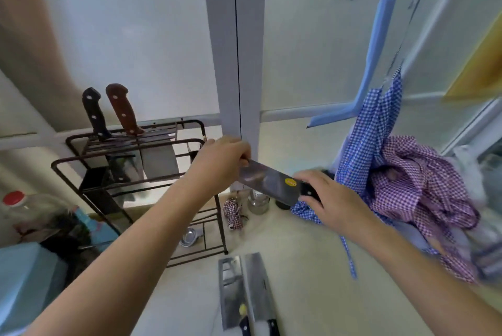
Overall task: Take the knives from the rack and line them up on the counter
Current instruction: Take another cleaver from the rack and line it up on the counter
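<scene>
We hold the cleaver (269, 182) in mid-air right of the rack (141, 172), right hand (334, 199) wrapped on its handle and left hand (225, 159) pinching the blade's far end, so a slip there risks a cut or a drop onto the two cleavers (244, 292) lying near us on the counter (298, 267).

Two bare forearms and hands, nothing worn

The left hand (220, 159) and the right hand (334, 199) both show bare, with no glove, ring, watch or bracelet visible on either. Both forearms are uncovered along their whole visible length, and no sleeve edge comes into view before the arms leave the lower edge of the picture. The right forearm is blurred near the bottom right corner, so finer detail there cannot be told. The fingers (312, 176) show short nails.
</scene>
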